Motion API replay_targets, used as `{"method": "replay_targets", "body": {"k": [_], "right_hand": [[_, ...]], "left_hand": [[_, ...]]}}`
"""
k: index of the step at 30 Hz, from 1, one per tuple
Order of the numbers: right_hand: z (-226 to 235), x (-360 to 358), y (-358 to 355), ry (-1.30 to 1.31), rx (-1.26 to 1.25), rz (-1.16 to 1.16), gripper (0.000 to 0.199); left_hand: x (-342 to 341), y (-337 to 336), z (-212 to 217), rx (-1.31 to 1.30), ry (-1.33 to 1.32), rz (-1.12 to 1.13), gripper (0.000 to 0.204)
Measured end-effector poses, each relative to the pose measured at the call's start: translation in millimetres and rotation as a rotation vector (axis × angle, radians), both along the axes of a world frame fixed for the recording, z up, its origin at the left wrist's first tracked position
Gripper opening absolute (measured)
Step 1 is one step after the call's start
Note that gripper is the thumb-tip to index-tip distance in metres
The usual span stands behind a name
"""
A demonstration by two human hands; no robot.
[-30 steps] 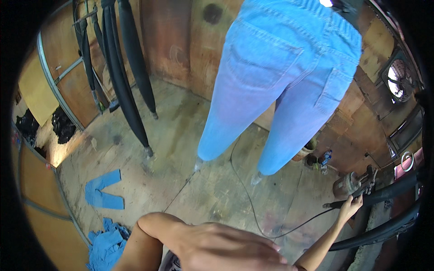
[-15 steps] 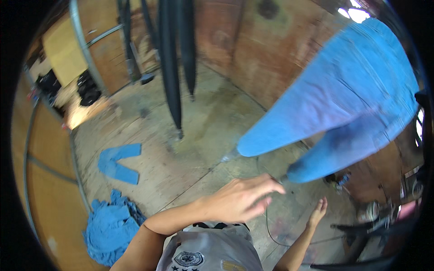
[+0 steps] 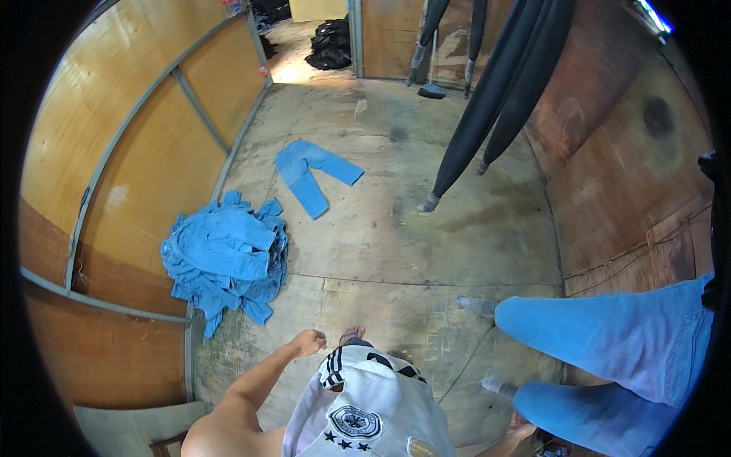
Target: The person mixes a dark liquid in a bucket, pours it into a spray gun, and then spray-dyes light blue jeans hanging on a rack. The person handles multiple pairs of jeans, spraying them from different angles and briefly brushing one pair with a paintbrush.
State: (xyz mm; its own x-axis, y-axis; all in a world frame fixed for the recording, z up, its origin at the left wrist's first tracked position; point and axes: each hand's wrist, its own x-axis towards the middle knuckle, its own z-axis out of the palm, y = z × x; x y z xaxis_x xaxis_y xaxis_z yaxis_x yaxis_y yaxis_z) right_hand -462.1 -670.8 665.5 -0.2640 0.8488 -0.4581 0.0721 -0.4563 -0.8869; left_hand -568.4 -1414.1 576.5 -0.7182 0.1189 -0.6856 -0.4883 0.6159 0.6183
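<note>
Fingers of the left hand [image 3: 308,342], at lower centre, curl loosely with nothing seen in them; whether they close fully, I cannot tell. Near the bottom edge, right of centre, the right hand [image 3: 521,426] shows only partly beside a leg of the mounted blue jeans [image 3: 601,327], too hidden to judge its grip or contact. Those jeans jut in from the lower right, legs rounded, with grey ends [image 3: 480,306] poking out of the cuffs; apparently a filled form inside holds the cloth taut. At centre left a heap of blue garments [image 3: 225,251] sits near the wood-panelled wall [image 3: 137,167], probably to keep it together and out of the way. Above it, blue trousers [image 3: 303,158] lie flat, legs spread, on the worn, stained wooden floor [image 3: 373,244]. Black tubes [image 3: 487,99] slant down from the top, likely suspended, with a broom [image 3: 432,91] and black bags [image 3: 330,44] farther off
</note>
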Motion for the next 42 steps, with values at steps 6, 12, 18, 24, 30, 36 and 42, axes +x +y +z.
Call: {"method": "replay_targets", "body": {"k": [6,12,18,24,30,36,42], "right_hand": [[-26.8,0.4,40.7,0.103,-0.237,0.034,0.066],[-65.4,1.9,81.5,-0.039,-0.366,-0.059,0.056],[-76.5,11.4,64.0,0.057,-0.391,0.043,0.044],[-67.8,24.1,4.6,0.053,-0.283,-0.023,0.036],[-65.3,56.2,-41.6,0.016,-0.121,-0.018,0.03],[-54.1,75.1,-69.5,-0.055,-0.129,-0.076,0.025],[-55.4,56.9,-83.3,-0.031,-0.083,-0.113,0.017]], "left_hand": [[-97.8,166.3,33.1,0.346,0.316,-0.137,0.034],[-236.0,375.1,135.7,0.632,0.59,-0.095,0.05],[-282.7,481.0,170.3,0.682,0.302,-0.254,0.067],[-272.3,476.0,149.2,0.624,0.311,-0.271,0.066],[-235.6,430.7,122.8,0.47,0.257,-0.391,0.075],[-199.5,393.5,88.8,0.195,0.066,-0.473,0.088],[-198.7,374.1,75.3,0.156,0.3,-0.463,0.067]]}}
